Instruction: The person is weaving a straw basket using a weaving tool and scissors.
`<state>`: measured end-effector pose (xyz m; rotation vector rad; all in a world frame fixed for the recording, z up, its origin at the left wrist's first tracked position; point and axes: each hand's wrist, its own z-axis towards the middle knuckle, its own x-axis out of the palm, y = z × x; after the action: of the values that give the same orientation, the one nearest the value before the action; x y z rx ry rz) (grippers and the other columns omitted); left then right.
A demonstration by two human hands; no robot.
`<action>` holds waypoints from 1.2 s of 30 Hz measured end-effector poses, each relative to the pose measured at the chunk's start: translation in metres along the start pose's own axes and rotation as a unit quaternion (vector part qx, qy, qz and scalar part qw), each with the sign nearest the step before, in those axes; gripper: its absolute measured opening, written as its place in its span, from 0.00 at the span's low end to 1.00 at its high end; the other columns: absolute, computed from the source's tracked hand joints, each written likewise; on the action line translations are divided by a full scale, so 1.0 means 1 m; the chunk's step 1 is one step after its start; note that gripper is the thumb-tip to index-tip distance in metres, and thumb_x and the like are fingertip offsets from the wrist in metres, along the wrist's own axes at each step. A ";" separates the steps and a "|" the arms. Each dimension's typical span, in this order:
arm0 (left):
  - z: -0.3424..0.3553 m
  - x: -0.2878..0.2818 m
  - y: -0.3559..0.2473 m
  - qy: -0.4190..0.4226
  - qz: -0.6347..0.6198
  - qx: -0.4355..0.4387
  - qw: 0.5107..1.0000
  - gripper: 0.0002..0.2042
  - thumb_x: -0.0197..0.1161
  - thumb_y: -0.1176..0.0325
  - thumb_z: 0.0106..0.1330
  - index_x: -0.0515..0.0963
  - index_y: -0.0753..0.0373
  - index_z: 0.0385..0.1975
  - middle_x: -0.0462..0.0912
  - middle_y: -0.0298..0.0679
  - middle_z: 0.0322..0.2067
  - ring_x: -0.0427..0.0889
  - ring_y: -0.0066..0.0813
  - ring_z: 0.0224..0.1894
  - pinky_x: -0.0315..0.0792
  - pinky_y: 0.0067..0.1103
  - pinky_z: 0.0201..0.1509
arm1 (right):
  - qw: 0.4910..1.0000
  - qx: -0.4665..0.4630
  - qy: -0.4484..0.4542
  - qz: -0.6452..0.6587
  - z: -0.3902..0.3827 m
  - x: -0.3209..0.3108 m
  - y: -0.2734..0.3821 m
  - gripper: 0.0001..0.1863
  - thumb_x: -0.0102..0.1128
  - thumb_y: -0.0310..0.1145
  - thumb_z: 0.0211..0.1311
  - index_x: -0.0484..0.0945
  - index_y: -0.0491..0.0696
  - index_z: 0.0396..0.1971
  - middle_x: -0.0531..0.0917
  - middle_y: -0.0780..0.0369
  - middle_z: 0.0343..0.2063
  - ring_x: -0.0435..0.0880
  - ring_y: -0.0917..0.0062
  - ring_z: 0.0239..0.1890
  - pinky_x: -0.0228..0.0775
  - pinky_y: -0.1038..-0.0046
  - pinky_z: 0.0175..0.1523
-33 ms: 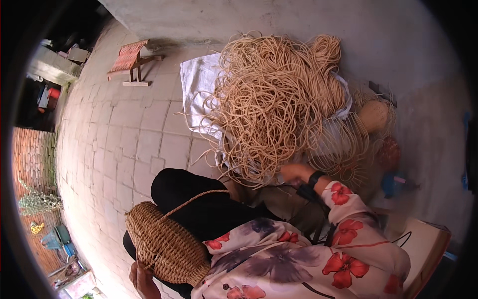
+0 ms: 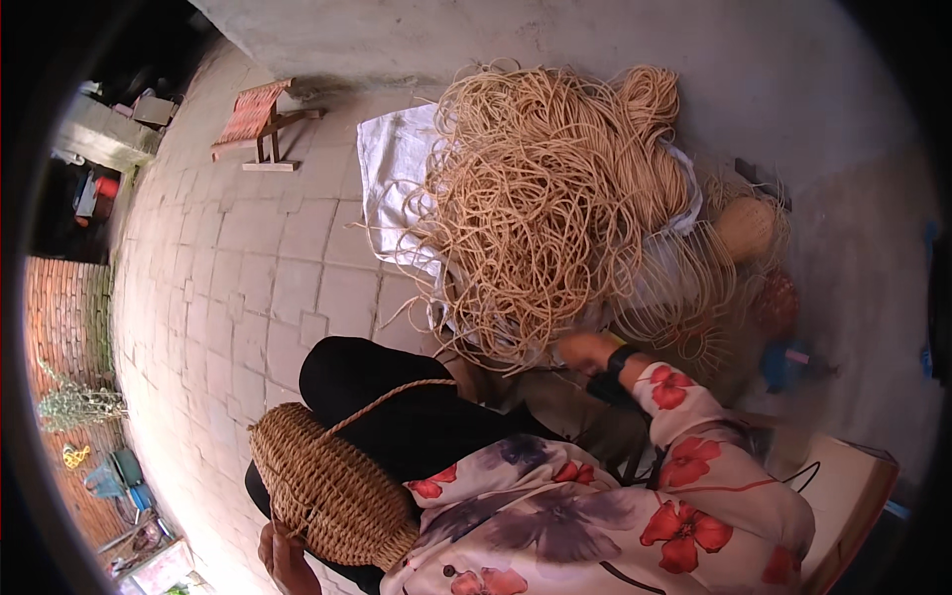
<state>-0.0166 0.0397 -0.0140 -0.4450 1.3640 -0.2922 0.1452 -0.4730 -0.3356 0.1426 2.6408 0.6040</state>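
Observation:
A woven straw-coloured rope basket [image 2: 332,486] lies on its side across my lap, over black trousers. A twisted cord [image 2: 392,397] runs from it across my knee. My left hand [image 2: 285,558] pinches the basket's lower left edge. Out ahead, my right hand [image 2: 590,350], with a dark band at the wrist, is curled at the near edge of a large tangled pile of natural rope [image 2: 535,198]. A dark object [image 2: 613,390] shows just under that hand; its kind is blurred. What the right fingers close on cannot be made out.
The rope pile rests on a white sack [image 2: 397,178] beside a grey wall [image 2: 773,99]. A low stool with a reddish woven seat [image 2: 260,114] stands at the far left. Right of the pile are a tan rounded woven piece [image 2: 744,230] and a blue object [image 2: 785,365].
My right hand has shifted very slightly, and the dark object beneath it shows at a different angle. My left hand and the basket stay put.

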 end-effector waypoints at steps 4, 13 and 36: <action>-0.014 -0.017 0.023 0.094 0.037 -0.116 0.988 0.17 0.62 0.78 0.68 0.78 0.67 0.57 0.80 0.52 0.53 0.77 0.51 0.55 0.77 0.37 0.54 | 0.988 -0.034 -0.152 -0.019 0.041 0.077 -0.014 0.16 0.58 0.40 0.59 0.84 0.44 0.39 0.85 0.50 0.40 0.85 0.57 0.44 0.78 0.58 0.48; -0.005 -0.013 0.008 0.065 -0.105 -0.183 0.975 0.14 0.61 0.79 0.68 0.77 0.73 0.53 0.77 0.58 0.51 0.81 0.52 0.45 0.80 0.36 0.44 | 0.905 -0.049 -0.410 0.103 0.187 0.178 -0.096 0.17 0.58 0.38 0.56 0.83 0.46 0.43 0.85 0.49 0.39 0.84 0.53 0.45 0.75 0.55 0.51; 0.014 -0.014 -0.012 0.108 -0.023 -0.131 0.985 0.15 0.59 0.78 0.71 0.75 0.73 0.56 0.80 0.57 0.44 0.80 0.52 0.43 0.79 0.35 0.41 | 0.960 -0.066 -0.271 0.018 0.169 0.163 -0.077 0.16 0.60 0.38 0.55 0.84 0.46 0.39 0.85 0.51 0.36 0.85 0.54 0.41 0.76 0.54 0.48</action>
<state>-0.0046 0.0374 0.0060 -0.6802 1.6138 -0.2022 0.0693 -0.4449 -0.5693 0.2725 2.0672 0.6442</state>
